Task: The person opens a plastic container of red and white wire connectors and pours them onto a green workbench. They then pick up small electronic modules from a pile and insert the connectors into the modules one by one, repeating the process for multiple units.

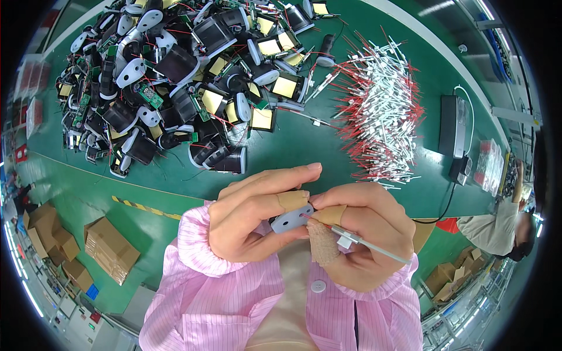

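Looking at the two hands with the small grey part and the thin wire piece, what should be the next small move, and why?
Probably the right hand should ease the white-sleeved wire piece a little further left into the grey part. Its red tip already sits at the part's edge, and the left hand grips the part between the bandaged fingers. Whether there is a hole at that spot I cannot tell.

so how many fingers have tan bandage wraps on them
3: one tan bandage wrap on the left hand finger, two on the right hand, upper and lower. Others may be hidden.
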### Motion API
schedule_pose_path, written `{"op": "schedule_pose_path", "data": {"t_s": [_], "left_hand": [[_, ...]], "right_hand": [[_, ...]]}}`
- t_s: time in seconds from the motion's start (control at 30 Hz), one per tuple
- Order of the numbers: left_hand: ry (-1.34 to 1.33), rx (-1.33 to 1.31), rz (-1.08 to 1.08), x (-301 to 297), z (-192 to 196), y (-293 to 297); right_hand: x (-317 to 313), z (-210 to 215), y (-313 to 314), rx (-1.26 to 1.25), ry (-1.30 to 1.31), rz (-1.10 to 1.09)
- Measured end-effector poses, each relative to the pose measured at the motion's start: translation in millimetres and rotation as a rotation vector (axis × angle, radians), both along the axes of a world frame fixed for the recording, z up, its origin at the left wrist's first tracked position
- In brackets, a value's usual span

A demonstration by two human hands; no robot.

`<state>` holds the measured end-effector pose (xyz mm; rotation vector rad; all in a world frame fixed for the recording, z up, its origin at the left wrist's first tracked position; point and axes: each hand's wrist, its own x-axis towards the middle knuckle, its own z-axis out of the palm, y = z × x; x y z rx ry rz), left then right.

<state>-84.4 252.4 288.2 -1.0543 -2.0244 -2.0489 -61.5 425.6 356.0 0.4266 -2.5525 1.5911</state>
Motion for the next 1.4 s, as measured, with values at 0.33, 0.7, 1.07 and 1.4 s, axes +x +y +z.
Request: {"op": "schedule_pose_path", "data": {"t_s": [0.33,0.7,1.07,1.4], "left_hand": [[0.031,-0.039,0.063,0.9,1.1,1.1],[-0.034,-0.289,0.079,0.7,12.8,-4.9],[-0.025,-0.234,0.115,5.5,16.8,-3.1],[-0.300,-0.115,-0.032,18.6,9.8,-8.1]], "right_hand": [[-1.6,3.2,-1.7,0.090,0.004,0.029],[-6.6,8.3,-1.8,0.100,-0.042,0.092],[5.0,-3.4,12.3,0.119,-0.064,0.103],[7.6,-7.1,19.2,0.209,-0.135,0.115]]}}
